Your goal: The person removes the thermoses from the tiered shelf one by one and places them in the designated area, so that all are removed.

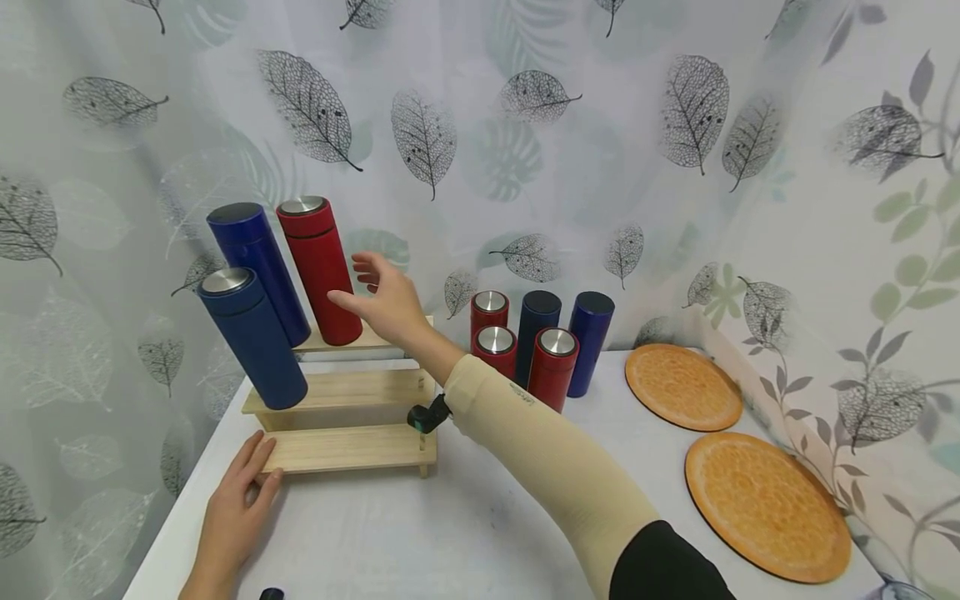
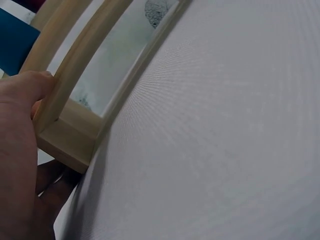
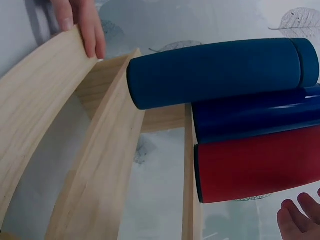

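A three-tier wooden rack (image 1: pixel 341 446) stands at the left of the table. My left hand (image 1: pixel 236 504) holds the left end of its lowest tier, the thumb (image 2: pixel 37 82) against the wood in the left wrist view. A red thermos (image 1: pixel 318 275) and a glossy blue thermos (image 1: pixel 258 271) stand upright on the top tier. One tier lower stands a matte dark blue thermos (image 1: pixel 253 337) with a silver lid. My right hand (image 1: pixel 386 296) is beside the red thermos, apart from it, with fingers spread and nothing held.
To the right of the rack stands a group of several red and blue thermoses (image 1: pixel 553 367). Two round orange-brown mats, a far one (image 1: pixel 682 386) and a near one (image 1: pixel 765 504), lie at the table's right. A leaf-print curtain (image 1: pixel 487 150) hangs behind. A small dark object (image 1: pixel 272 593) shows at the bottom edge.
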Available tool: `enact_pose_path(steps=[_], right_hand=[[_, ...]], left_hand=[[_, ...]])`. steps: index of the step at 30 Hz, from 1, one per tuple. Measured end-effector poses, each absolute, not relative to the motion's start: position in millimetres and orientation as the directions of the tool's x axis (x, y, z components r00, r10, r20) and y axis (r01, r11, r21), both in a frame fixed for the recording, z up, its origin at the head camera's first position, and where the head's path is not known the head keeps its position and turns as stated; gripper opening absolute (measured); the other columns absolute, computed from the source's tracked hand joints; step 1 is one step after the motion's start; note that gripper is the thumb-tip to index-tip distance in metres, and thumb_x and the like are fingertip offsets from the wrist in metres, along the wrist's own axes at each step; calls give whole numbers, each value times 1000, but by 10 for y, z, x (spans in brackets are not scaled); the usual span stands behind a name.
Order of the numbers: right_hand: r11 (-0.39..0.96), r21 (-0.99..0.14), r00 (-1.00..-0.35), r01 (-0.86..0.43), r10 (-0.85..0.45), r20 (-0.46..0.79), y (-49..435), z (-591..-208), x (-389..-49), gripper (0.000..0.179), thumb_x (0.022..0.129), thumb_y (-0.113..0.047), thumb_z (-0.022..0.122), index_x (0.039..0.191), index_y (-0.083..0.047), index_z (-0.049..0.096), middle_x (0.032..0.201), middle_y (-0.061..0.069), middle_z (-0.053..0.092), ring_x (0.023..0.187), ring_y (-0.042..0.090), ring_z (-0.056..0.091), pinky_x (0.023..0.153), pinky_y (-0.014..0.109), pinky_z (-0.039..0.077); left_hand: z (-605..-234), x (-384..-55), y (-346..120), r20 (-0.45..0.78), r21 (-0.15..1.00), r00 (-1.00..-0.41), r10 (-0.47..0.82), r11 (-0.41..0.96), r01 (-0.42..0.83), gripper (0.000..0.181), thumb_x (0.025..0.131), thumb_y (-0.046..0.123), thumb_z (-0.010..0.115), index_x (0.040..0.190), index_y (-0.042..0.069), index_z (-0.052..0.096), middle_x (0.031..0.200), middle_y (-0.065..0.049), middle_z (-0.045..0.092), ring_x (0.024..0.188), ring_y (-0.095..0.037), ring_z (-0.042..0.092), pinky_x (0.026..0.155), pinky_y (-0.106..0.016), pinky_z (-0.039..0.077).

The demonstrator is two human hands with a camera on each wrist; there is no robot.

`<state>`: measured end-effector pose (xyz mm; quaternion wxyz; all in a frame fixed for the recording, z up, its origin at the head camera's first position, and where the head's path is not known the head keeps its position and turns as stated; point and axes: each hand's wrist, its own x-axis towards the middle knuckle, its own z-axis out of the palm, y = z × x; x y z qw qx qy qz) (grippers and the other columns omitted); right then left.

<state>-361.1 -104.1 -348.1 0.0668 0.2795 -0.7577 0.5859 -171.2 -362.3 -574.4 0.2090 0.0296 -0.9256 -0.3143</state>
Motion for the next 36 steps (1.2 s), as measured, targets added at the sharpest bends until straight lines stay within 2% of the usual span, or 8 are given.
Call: enact_pose_path(steps=[4, 7, 12, 18, 25, 36], right_hand=[[160, -855, -839, -493, -349, 418, -1074, -3516, -3646, 69, 97, -32, 84, 155, -9, 56, 147, 9, 65, 132, 32, 64, 105, 29, 54], [168, -863, -848, -477, -345, 401, -1089, -3555, -3673, 69, 97, -32, 85, 155, -11, 56, 146, 6, 65, 132, 30, 64, 102, 25, 54], [168, -863, -850, -476, -340, 403, -1138, -3588, -3710, 70, 96, -33, 85, 156, -11, 56, 146, 5, 66, 130, 27, 65, 101, 25, 54], [177, -870, -857, -459, -345, 382, -1208, -3609, -3726, 71, 96, -31, 86, 156, -11, 55, 145, 3, 67, 131, 29, 65, 98, 25, 55], [196, -877, -868, -439, -342, 359, -1276, -3653, -3747, 67, 96, -30, 86, 154, -13, 57, 140, 1, 68, 122, 19, 67, 93, 25, 58], [220, -874, -881, -433, -311, 357, -1387, -3681, -3763, 69, 96, -32, 85, 155, -12, 56, 139, 2, 68, 118, 14, 66, 92, 24, 58]], left_hand=[[-5748, -1717, -3621, 369, 595, -910, -189, 800, 76, 60, 110, 36, 66, 160, 5, 53, 172, -20, 36, 155, -50, 34, 120, -73, 31], [-5751, -1719, -3623, 377, 598, -907, -187, 797, 84, 59, 110, 34, 66, 159, 4, 54, 171, -21, 37, 155, -51, 34, 120, -73, 31], [-5754, -1722, -3624, 381, 603, -904, -195, 793, 83, 56, 111, 32, 65, 158, 4, 55, 171, -20, 38, 155, -50, 35, 120, -72, 32], [-5735, -1724, -3614, 372, 614, -905, -207, 786, 72, 55, 112, 32, 64, 158, 4, 55, 171, -19, 38, 155, -49, 35, 119, -71, 34], [-5709, -1726, -3600, 375, 632, -904, -206, 770, 87, 55, 112, 31, 64, 158, 4, 55, 171, -19, 39, 156, -49, 34, 119, -72, 34], [-5712, -1724, -3605, 374, 623, -903, -213, 778, 75, 55, 112, 32, 63, 159, 5, 55, 171, -19, 38, 155, -49, 35, 117, -72, 36]])
